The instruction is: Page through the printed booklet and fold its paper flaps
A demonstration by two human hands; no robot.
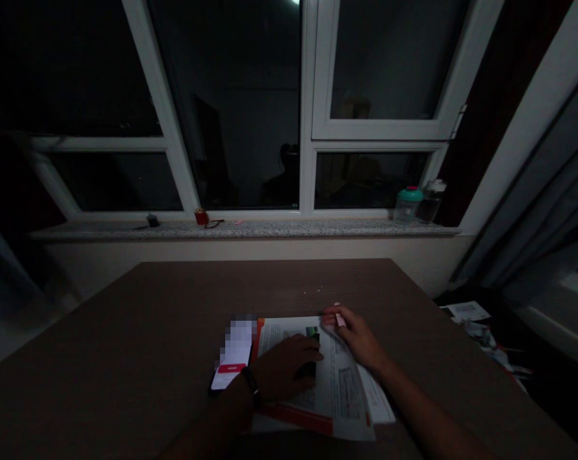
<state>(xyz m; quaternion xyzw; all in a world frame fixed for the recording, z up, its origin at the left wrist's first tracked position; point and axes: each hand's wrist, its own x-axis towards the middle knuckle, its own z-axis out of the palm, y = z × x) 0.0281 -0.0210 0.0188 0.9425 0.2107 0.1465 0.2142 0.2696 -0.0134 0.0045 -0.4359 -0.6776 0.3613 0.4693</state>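
Observation:
A printed booklet point(349, 383) with red-orange edging lies on the brown table, its right-hand page curving up off white sheets point(379, 401) beneath. My left hand point(289, 364), a dark band on its wrist, rests palm down across the page with fingers apart. At the booklet's upper right corner, my right hand point(359, 332) is closed around a small pale pink stick-shaped thing point(339, 317); its exact kind is unclear in the dim light. The raised page edge meets this hand. Left of the booklet lies a phone point(235, 354) with a lit screen, partly blurred out.
Small white crumbs point(312, 291) dot the table point(197, 287) beyond the booklet. On the stone windowsill point(270, 229) stand a teal-lidded cup point(408, 204), a clear bottle point(431, 201) and a small red jar point(201, 216). Papers point(467, 311) lie beyond the table's right edge.

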